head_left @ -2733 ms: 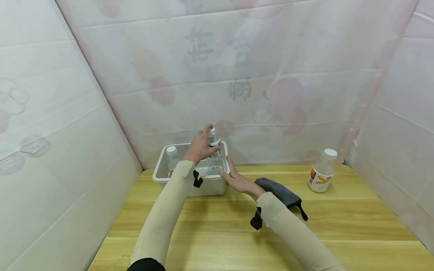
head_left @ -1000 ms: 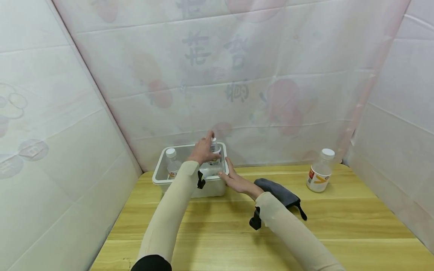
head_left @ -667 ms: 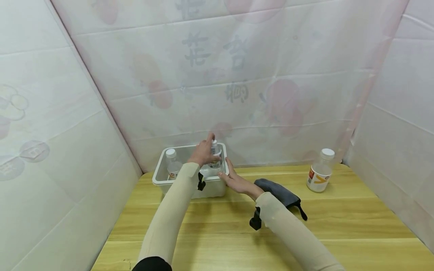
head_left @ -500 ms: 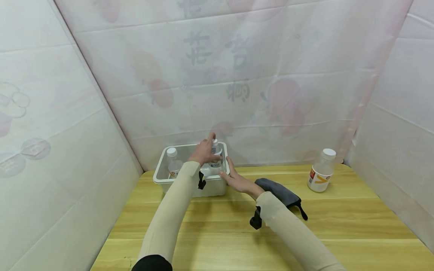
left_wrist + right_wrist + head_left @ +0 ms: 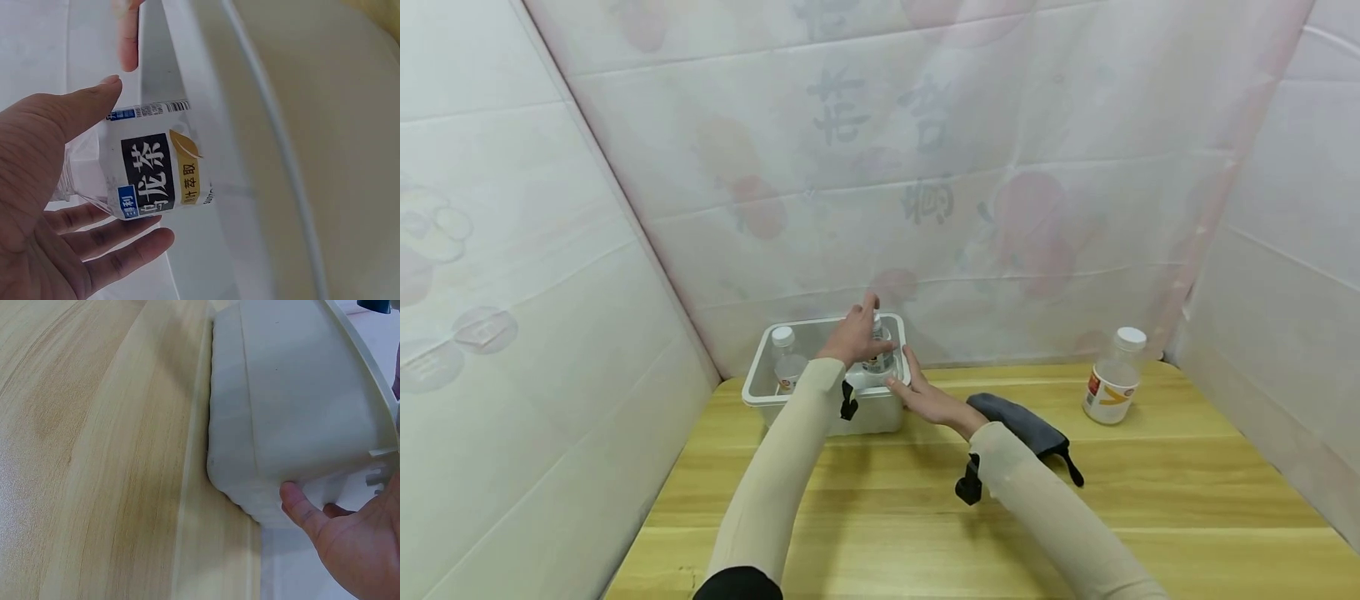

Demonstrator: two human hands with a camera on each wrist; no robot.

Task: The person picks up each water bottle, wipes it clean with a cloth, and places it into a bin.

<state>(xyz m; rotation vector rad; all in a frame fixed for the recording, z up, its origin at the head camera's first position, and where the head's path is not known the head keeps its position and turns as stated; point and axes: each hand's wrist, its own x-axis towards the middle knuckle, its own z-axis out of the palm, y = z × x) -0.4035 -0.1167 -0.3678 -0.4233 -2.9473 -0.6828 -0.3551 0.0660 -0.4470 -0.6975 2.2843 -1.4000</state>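
My left hand (image 5: 852, 335) holds a clear bottle with a white cap and a tea label (image 5: 877, 362) upright in the right part of a white plastic bin (image 5: 867, 418). In the left wrist view the thumb lies along one side of the bottle (image 5: 153, 165), with several fingers behind it. The bottle's lower end is hidden by the bin wall. My right hand (image 5: 931, 402) rests against the bin's right end, thumb at the front corner and fingers straight along the side. In the right wrist view its thumb (image 5: 300, 506) touches the outer wall.
Another white-capped bottle (image 5: 787, 367) stands at the bin's left. To the right, a dark grey pouch (image 5: 1021, 423) with a strap lies beside the right forearm. Farther right stands a labelled bottle (image 5: 1112, 379). White fabric walls (image 5: 1075, 308) enclose the wooden table (image 5: 925, 542).
Over the last few seconds my left hand has lowered the bottle deeper into the bin. My right hand has stayed at the bin's end.
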